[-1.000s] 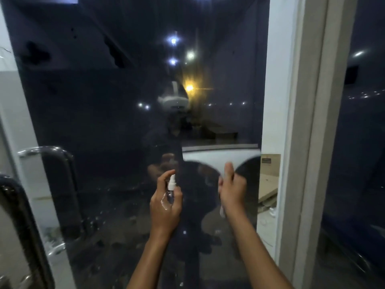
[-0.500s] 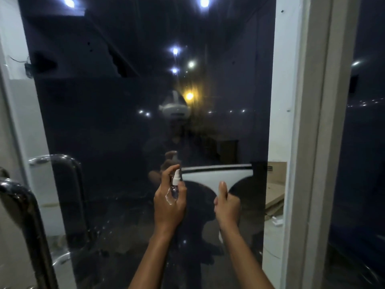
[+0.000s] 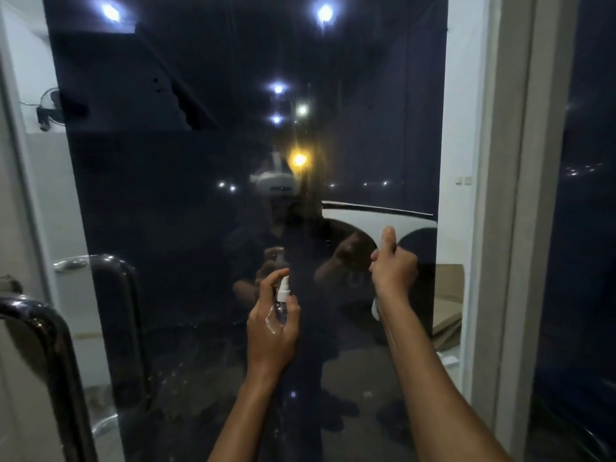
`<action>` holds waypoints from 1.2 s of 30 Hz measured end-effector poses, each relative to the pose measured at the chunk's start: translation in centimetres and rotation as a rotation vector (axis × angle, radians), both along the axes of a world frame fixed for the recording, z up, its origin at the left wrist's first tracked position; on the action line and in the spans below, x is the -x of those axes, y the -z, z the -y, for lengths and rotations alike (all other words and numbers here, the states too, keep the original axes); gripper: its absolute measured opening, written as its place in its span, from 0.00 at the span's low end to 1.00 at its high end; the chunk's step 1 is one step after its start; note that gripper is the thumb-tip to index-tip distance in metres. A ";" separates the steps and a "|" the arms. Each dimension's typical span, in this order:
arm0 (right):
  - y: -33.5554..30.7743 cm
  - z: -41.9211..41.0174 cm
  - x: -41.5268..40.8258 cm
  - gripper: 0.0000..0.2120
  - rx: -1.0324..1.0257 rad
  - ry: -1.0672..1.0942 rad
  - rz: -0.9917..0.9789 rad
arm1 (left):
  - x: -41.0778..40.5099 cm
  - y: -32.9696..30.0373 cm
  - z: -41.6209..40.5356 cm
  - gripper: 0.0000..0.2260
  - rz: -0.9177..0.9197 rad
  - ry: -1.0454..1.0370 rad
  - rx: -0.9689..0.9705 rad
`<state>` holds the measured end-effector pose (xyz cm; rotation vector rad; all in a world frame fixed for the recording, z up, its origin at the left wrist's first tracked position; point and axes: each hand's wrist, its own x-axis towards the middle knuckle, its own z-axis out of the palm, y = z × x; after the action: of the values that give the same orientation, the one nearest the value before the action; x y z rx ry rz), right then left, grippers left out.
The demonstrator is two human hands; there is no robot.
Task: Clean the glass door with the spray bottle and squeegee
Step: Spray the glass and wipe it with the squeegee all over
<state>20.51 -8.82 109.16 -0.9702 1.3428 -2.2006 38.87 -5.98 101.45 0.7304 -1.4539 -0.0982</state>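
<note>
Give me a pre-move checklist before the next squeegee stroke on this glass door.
1. Squeegee gripped by right hand: ok.
2. Blade along the glass door, near its right edge: ok.
3. Blade in full contact with the glass: cannot tell.
4. Spray bottle held in left hand, finger by the nozzle: ok.
5. Glass wet ahead of the blade: cannot tell.
6. Left hand clear of the blade: ok.

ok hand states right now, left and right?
Left hand: grips the small spray bottle, index finger arched over the nozzle.
Right hand: grips the squeegee handle, thumb up, blade against the glass door.
</note>
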 end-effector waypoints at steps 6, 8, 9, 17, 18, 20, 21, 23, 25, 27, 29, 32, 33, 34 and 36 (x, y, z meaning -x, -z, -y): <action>9.5 -0.1 0.0 0.29 -0.162 0.099 -0.101 | 0.8 0.0 1.3 0.16 -0.012 0.022 -0.032; 11.4 -0.6 0.3 0.28 -0.187 0.061 -0.096 | 1.3 -1.0 1.4 0.16 0.006 0.022 -0.017; 12.0 -0.8 0.6 0.28 -0.192 0.058 -0.103 | 1.6 -1.5 1.4 0.16 0.011 0.032 -0.014; 12.9 -2.4 2.2 0.30 -0.152 -0.006 -0.311 | 3.5 -7.7 2.2 0.16 0.079 -0.006 0.037; 12.8 -2.4 2.6 0.30 -0.150 -0.019 -0.305 | 3.5 -8.1 2.3 0.16 0.066 -0.033 0.053; 12.8 -2.6 3.3 0.28 -0.146 -0.041 -0.290 | 3.3 -8.7 2.4 0.16 0.048 -0.073 0.074; 12.8 -2.6 3.6 0.28 -0.147 -0.040 -0.289 | 3.2 -8.9 2.4 0.16 0.049 -0.075 0.076; 13.0 -2.7 4.0 0.28 -0.162 -0.032 -0.287 | 3.1 -9.4 2.2 0.16 0.058 -0.050 0.082; 13.0 -2.8 4.2 0.29 -0.170 -0.037 -0.286 | 3.2 -9.8 2.1 0.16 0.055 -0.043 0.101; 12.6 -3.0 4.1 0.29 -0.157 -0.039 -0.298 | 3.3 -10.1 2.2 0.16 0.052 -0.033 0.115; 12.1 -3.1 4.0 0.30 -0.127 -0.043 -0.323 | 3.2 -10.3 2.4 0.16 0.061 -0.016 0.103; 10.9 -3.2 4.0 0.32 -0.081 -0.047 -0.409 | 3.1 -10.6 2.5 0.15 0.058 0.019 0.103; 10.3 -3.1 4.0 0.33 -0.064 -0.056 -0.444 | 3.1 -10.9 2.5 0.15 0.060 0.036 0.117; 9.9 -3.1 4.0 0.33 -0.051 -0.077 -0.483 | 3.0 -10.9 2.6 0.15 0.061 0.052 0.127; 8.9 -2.9 3.8 0.31 -0.025 -0.128 -0.570 | 2.8 -11.4 2.6 0.14 0.063 0.071 0.155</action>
<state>16.66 -5.89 100.26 -1.7081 1.4746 -1.8754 36.10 -8.62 112.81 0.5597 -1.5289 -0.0164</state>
